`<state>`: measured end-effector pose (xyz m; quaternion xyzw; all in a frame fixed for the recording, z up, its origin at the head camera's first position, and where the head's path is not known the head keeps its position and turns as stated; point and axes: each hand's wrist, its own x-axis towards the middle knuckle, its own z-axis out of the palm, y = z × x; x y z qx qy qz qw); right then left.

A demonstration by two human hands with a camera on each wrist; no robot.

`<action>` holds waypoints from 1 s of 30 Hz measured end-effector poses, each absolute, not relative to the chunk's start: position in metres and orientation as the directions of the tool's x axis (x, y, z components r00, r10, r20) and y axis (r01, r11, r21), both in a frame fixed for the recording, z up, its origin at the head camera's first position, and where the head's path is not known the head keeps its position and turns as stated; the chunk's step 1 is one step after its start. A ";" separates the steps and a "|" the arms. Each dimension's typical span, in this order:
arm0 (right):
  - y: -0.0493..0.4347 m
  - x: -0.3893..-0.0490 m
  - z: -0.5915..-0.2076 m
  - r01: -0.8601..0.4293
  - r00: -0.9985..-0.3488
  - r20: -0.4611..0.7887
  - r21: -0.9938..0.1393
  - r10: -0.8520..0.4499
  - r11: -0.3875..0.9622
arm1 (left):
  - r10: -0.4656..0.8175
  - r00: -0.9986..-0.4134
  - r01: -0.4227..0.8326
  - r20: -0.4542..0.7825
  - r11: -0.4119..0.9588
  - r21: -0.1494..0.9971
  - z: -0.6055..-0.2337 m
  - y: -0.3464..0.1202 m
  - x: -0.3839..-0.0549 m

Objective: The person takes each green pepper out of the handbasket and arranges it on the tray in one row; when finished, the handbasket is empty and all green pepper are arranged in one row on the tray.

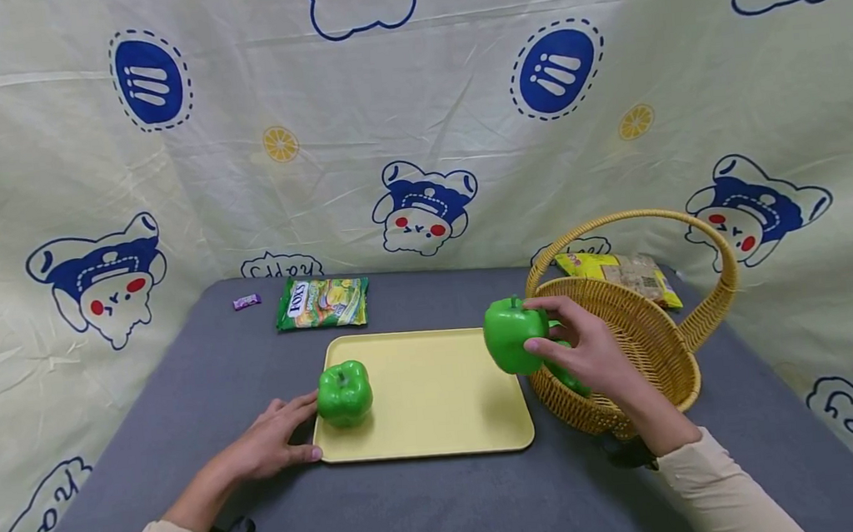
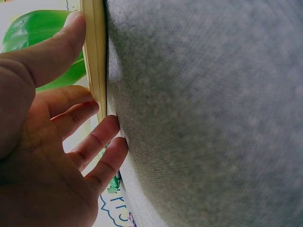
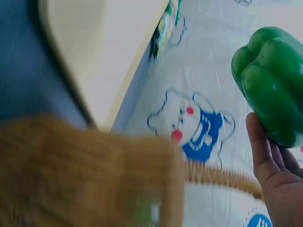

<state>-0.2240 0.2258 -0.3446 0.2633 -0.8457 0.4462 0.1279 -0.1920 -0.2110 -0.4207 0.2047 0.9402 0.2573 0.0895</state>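
My right hand (image 1: 586,345) holds a green bell pepper (image 1: 511,339) between thumb and fingers, raised over the right end of a pale yellow tray (image 1: 436,390). In the right wrist view this pepper (image 3: 274,87) is well above the basket, its lobed underside showing. A second green bell pepper (image 1: 344,393) sits upright on the tray's left end. Along the tray's left edge rests my left hand (image 1: 275,441), fingers nearly straight, with the thumb at the near corner. More green (image 1: 566,376) shows inside the wicker basket (image 1: 647,349), partly hidden behind my right hand.
The basket stands right of the tray, its tall arched handle (image 1: 636,214) rising above it. A yellow bag (image 1: 623,275) lies behind the basket. A green snack bag (image 1: 324,302) and a small purple packet (image 1: 246,301) lie at the back left of the grey table (image 1: 445,507).
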 end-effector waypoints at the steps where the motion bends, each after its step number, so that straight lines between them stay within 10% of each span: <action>1: 0.221 -0.224 -0.347 -0.564 -0.825 0.452 -0.690 -0.338 0.454 | 0.433 -0.899 0.341 -0.061 0.783 0.521 -0.421 -0.211 -0.192; 30: 0.119 -0.238 -0.399 -0.606 -0.753 0.387 -0.722 -0.532 0.334 | 0.452 -0.891 0.361 -0.050 0.770 0.525 -0.419 -0.213 -0.192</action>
